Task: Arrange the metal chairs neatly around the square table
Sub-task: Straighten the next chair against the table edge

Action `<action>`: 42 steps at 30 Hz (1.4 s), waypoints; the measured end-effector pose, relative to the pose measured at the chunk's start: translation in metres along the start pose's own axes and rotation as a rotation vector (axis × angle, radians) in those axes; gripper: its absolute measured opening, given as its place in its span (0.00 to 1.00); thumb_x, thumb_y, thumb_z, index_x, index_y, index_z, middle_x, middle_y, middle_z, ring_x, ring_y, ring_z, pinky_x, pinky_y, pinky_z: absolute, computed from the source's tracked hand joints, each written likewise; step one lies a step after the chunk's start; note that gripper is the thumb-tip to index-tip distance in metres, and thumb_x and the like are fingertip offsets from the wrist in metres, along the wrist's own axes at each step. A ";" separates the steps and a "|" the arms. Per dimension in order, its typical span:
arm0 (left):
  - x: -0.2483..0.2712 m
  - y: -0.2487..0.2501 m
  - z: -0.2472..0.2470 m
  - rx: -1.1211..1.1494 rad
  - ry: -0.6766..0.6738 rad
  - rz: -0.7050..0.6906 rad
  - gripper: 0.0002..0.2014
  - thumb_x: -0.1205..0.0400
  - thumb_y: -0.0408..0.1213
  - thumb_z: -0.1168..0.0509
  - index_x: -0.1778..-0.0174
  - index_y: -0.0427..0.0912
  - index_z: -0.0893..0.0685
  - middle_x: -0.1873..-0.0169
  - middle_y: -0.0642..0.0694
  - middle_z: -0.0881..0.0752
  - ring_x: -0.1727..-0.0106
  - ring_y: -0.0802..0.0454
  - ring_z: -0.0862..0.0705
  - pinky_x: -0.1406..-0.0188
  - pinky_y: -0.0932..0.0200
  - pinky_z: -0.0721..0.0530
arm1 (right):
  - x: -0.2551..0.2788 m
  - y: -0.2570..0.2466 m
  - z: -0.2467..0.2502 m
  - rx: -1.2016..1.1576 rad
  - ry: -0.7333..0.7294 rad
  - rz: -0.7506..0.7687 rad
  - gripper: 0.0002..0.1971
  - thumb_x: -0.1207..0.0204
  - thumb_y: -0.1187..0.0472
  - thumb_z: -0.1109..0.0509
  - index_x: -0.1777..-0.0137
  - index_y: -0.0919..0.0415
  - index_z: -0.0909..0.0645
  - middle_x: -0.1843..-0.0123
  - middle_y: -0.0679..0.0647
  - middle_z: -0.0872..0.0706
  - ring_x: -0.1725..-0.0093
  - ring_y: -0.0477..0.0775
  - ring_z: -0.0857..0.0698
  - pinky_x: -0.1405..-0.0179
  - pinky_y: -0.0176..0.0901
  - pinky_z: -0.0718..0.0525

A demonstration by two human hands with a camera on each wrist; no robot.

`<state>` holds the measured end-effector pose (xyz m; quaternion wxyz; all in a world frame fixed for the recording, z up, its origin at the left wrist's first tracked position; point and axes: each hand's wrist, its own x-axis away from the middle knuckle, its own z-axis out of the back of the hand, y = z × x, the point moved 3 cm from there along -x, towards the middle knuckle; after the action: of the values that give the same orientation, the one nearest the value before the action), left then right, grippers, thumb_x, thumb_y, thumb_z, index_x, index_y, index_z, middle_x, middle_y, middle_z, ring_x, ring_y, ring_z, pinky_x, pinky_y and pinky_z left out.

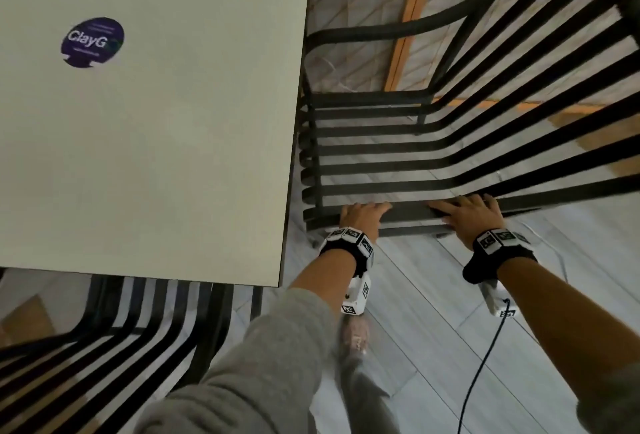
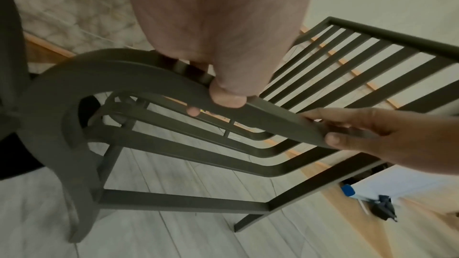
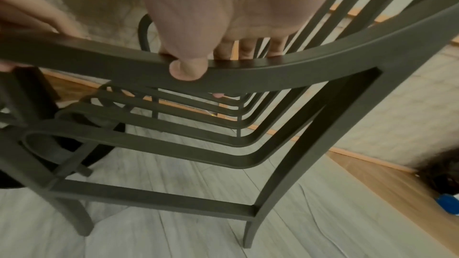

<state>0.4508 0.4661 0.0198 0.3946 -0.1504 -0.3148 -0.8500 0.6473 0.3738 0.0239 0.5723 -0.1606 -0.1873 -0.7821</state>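
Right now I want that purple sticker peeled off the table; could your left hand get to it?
Probably yes: the sticker lies uncovered on the table, but the left hand grips the chair.

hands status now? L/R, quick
Left hand: grips the near armrest of the metal chair, thumb curled round it.
Right hand: grips the same armrest, further back.

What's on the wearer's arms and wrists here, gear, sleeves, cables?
Each wrist carries a black strap ringed with white blocks printed with black square markers: left wristband, right wristband. A white marker-tagged module hangs under each forearm, left module and right module. A black cable trails from the right one. Grey sleeves are pushed up the forearms. No gloves on either hand.
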 end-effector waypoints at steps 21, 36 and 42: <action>0.015 -0.053 0.016 -0.061 0.041 0.256 0.29 0.16 0.24 0.45 0.23 0.58 0.29 0.21 0.45 0.29 0.17 0.34 0.42 0.26 0.16 0.58 | -0.001 -0.076 0.006 -0.076 0.059 0.009 0.26 0.18 0.49 0.43 0.24 0.30 0.47 0.33 0.57 0.21 0.35 0.70 0.24 0.31 0.72 0.33; 0.140 -0.037 0.009 0.018 -0.145 0.103 0.41 0.19 0.29 0.39 0.15 0.55 0.51 0.14 0.45 0.45 0.16 0.36 0.44 0.20 0.34 0.35 | 0.090 -0.153 0.011 -0.135 0.082 -0.032 0.32 0.22 0.47 0.36 0.21 0.44 0.44 0.16 0.57 0.42 0.17 0.63 0.43 0.20 0.68 0.41; 0.276 -0.079 0.066 0.106 -0.313 -0.003 0.38 0.18 0.41 0.36 0.15 0.43 0.49 0.23 0.33 0.27 0.27 0.35 0.24 0.30 0.45 0.23 | 0.165 -0.248 0.033 -0.218 0.090 0.010 0.26 0.21 0.53 0.37 0.23 0.45 0.38 0.18 0.54 0.39 0.21 0.59 0.34 0.28 0.60 0.28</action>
<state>0.2137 0.3890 0.1762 0.3467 -0.2593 -0.4171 -0.7991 0.3634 0.3201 0.1022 0.5633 -0.1872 -0.0745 -0.8013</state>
